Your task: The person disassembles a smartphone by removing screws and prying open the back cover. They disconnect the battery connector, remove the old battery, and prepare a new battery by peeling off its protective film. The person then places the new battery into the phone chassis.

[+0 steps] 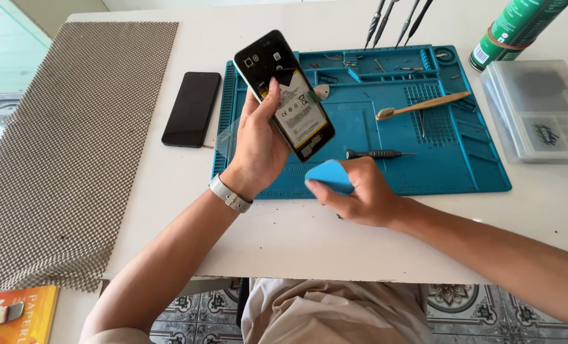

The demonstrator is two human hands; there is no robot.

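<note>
Bright, even daylight, sharp in the middle and a little bent at the edges.

The white counter (pixel 284 242) is strongly lit and almost washed out near the top edge, with no hard glare. Shadows are soft and short: a pale one lies under the left hand (pixel 258 143) and the right hand (pixel 360 194), on the blue mat (pixel 449 159). The opened phone (pixel 284 92) shows clear, readable detail. The black phone (pixel 191 108) reflects nearly nothing. The wide lens curves the grey mesh mat (pixel 74 146) outward, and the corners look slightly softer.
</note>
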